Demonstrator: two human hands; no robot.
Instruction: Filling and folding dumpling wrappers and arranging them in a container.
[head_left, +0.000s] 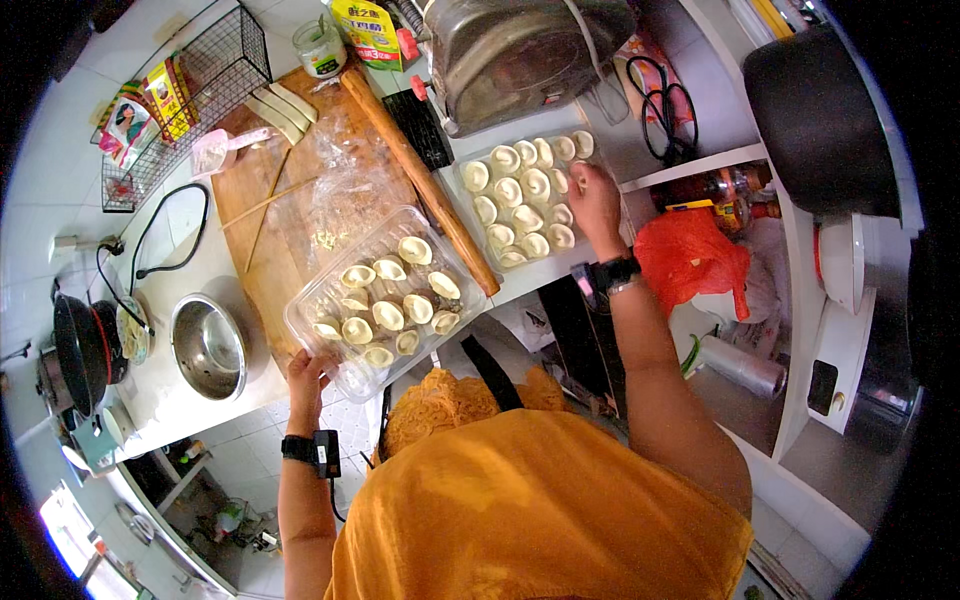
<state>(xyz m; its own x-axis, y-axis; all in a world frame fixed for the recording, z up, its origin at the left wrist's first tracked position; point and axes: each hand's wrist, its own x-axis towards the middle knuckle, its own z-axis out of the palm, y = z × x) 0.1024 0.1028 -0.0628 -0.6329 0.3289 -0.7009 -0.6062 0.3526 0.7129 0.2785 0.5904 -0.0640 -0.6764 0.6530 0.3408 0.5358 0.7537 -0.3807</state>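
Note:
My left hand grips the near left corner of a clear plastic tray, which rests partly on a wooden board and overhangs the counter's front edge. Several round folded dumplings sit spaced apart in it. To the right, a second clear tray holds closer rows of dumplings. My right hand is over that tray's right side, its fingers closed around a small pale piece that looks like a dumpling. The fingers hide most of that piece.
A long rolling pin lies along the right of the wooden board, which bears dough strips, two thin sticks and a scoop. A steel bowl stands left. Behind the right tray is a large dark appliance; a red bag sits right.

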